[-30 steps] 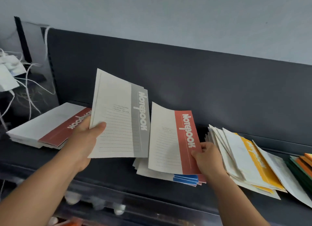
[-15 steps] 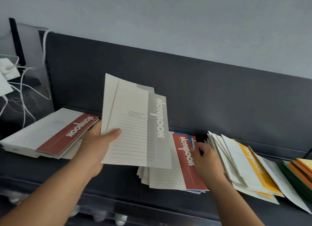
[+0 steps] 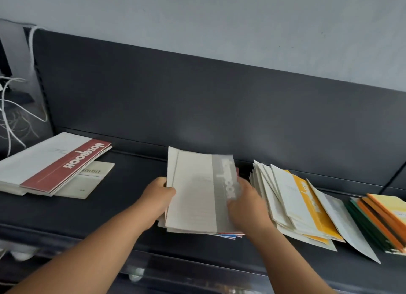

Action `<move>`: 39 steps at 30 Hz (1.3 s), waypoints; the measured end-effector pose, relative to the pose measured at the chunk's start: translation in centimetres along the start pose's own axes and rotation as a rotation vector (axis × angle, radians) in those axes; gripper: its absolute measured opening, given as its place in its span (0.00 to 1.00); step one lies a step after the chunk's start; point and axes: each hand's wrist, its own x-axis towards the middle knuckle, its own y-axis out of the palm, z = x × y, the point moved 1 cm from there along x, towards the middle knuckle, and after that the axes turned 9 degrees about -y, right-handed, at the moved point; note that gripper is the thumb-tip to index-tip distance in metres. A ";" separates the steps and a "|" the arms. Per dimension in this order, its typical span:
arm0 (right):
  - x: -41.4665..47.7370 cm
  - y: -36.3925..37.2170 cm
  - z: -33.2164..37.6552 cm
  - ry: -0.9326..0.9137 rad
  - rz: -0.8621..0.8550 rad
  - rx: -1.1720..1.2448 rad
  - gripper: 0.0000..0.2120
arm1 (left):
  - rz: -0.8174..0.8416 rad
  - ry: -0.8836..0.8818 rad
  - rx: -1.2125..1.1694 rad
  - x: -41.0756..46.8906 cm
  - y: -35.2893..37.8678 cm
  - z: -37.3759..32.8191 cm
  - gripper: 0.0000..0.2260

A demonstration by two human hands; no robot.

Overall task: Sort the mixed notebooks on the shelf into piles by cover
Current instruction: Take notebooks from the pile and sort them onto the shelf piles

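on the dark shelf [image 3: 136,179] the left hand [image 3: 157,200] grips the left edge of a grey notebook [image 3: 197,192], thumb curled over the cover and fingers underneath. the right hand [image 3: 246,202] lies against its right edge over the grey band, blurred, so how tightly it closes cannot be told. the white lettering on that band is smeared and only partly reads as "notebook". the grey notebook sits on top of a middle pile [image 3: 228,235] whose red and blue edges peek out at the near side. far left lies a red pile [image 3: 55,164], its band reading "notebook" in white, resting on a beige booklet [image 3: 92,181] marked "ambit". right of the hands is a fanned yellow pile [image 3: 303,203], its writing unreadable, and at the far right an orange and green stack [image 3: 382,219].
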 end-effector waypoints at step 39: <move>2.7 26.8 28.0 -0.149 0.277 -0.084 0.21 | -0.334 0.137 1.111 12.4 -35.8 8.2 0.34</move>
